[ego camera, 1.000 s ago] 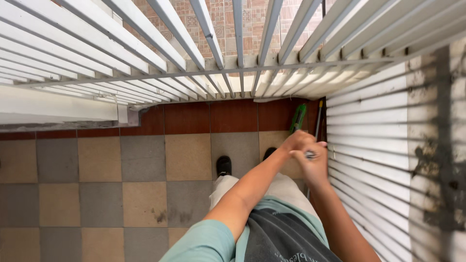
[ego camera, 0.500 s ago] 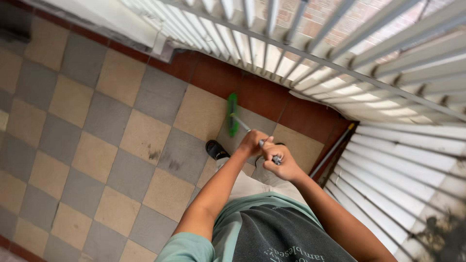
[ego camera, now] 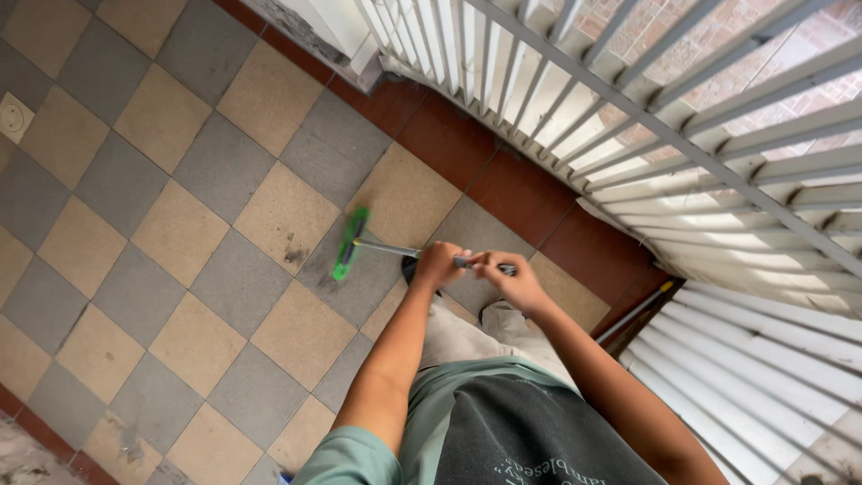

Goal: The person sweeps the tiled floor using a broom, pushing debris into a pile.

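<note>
Over the checkered floor (ego camera: 180, 224), both hands — left (ego camera: 438, 264), right (ego camera: 503, 274) — clench the broom handle (ego camera: 395, 250).

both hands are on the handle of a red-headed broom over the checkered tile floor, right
Not quite: the head view shows the broom head is green, not red. The rest holds: the left hand and right hand both grip its handle above the checkered tile floor.

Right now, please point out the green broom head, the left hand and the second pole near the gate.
green broom head (ego camera: 349, 244), head view, middle of the head
left hand (ego camera: 437, 266), head view, knuckles
second pole (ego camera: 634, 314), head view, mid-shaft
</note>
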